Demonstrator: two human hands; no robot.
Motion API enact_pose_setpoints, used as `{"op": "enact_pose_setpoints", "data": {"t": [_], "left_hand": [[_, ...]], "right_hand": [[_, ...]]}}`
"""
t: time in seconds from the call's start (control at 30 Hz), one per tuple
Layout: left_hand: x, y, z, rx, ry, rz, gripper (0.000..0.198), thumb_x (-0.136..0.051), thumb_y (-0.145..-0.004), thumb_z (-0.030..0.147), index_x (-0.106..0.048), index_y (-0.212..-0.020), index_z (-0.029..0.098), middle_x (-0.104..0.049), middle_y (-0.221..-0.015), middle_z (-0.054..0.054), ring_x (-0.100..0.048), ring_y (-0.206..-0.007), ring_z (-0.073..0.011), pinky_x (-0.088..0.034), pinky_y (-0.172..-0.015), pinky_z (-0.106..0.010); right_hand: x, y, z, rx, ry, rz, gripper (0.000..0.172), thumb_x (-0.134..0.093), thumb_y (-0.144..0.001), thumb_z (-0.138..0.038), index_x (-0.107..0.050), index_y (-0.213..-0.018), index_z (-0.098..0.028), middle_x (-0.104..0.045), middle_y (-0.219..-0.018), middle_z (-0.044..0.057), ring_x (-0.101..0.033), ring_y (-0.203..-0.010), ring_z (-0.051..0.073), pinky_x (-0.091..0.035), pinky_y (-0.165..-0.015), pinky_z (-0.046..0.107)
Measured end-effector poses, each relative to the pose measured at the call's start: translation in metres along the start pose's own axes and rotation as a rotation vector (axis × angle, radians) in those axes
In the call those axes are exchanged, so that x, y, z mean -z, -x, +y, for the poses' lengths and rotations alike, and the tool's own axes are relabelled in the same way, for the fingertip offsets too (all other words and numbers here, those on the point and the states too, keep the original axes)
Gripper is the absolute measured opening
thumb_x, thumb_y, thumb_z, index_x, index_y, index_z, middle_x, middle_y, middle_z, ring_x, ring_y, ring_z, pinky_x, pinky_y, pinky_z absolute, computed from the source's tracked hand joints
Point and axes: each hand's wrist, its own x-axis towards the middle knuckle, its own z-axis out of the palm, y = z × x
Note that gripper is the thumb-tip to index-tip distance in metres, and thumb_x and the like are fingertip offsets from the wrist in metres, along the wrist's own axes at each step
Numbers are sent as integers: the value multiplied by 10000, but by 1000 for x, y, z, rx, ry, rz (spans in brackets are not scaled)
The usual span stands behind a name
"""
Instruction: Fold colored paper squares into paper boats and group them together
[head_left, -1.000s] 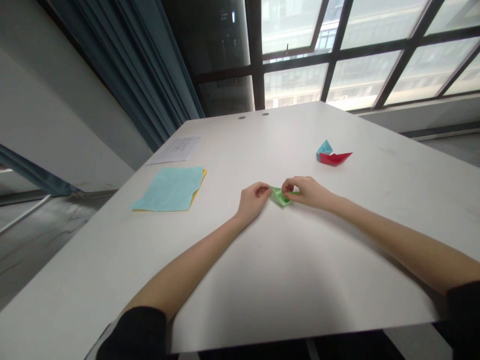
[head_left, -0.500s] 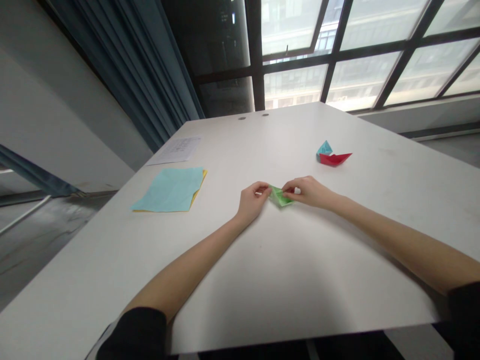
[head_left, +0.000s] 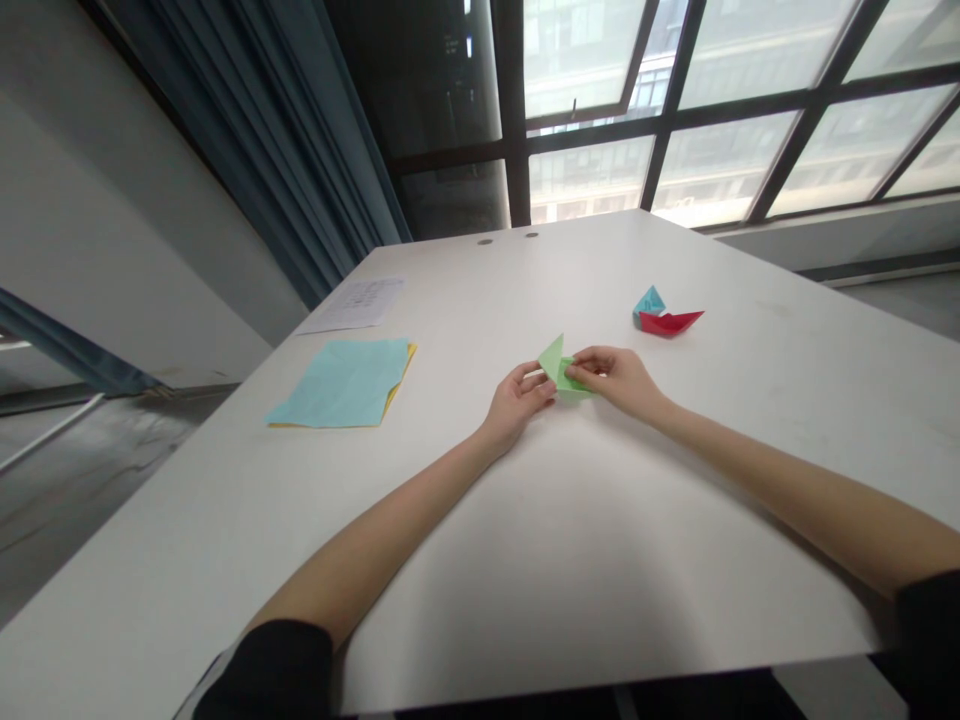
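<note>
Between my two hands is a small piece of folded green paper (head_left: 552,360), one pointed flap standing up at its left and a lower part stretching right. My left hand (head_left: 519,400) grips its left lower side, thumb and fingers closed on the edge. With thumb and index finger, my right hand (head_left: 615,378) pinches the right part, and the fingertips cover some of the folds. Beyond my right hand, a red paper boat (head_left: 670,323) rests on the white table (head_left: 510,560), touching a blue folded-paper piece (head_left: 649,303).
At the left lies a stack of light blue paper (head_left: 346,382) with yellow paper (head_left: 400,382) showing beneath it. A printed white sheet (head_left: 356,305) is farther back near the table's left edge. Beyond stand a blue curtain (head_left: 277,140) and windows (head_left: 592,175).
The green paper has been opened out and tipped up, so a pointed flap now stands at its left. My left hand has shifted slightly right and lower, under the paper's edge.
</note>
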Motion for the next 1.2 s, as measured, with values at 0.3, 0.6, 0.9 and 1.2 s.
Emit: {"op": "enact_pose_setpoints", "data": {"t": [0.3,0.6,0.9,1.2], "left_hand": [[-2,1,1,4,12,10,490,-777,-562,360,-525,-936,166,-644,-899,-37,-606,-764,-123,-479,-720,-281],[-1,-2,-3,-22,24,27,482,-785,-548,339,-533,-920,165,-645,-868,-23,-603,-739,-114,-474,-690,-257],[-2,-3,-8,-129,-128,56,428,-755,-588,377,-560,-888,142,-683,-762,-42,-627,-694,-141,-467,-690,-264],[4,-7,-9,-91,-153,127,419,-764,-551,411,-620,-824,127,-696,-739,-46,-626,-648,-145,-470,-656,-263]], "right_hand": [[-2,8,-5,122,111,33,342,-596,-752,-371,-632,-1051,-207,-689,-726,21,-588,-633,136,-452,-652,276],[-4,6,-3,62,124,25,234,-615,-728,-377,-683,-834,-180,-702,-766,43,-603,-651,148,-466,-653,284],[-17,9,5,-144,-264,-61,266,-702,-624,-382,-645,-749,-154,-680,-668,44,-629,-639,168,-494,-628,291],[-14,8,3,-108,-249,17,356,-665,-658,-465,-631,-841,-161,-671,-746,46,-599,-654,144,-477,-613,274]]}}
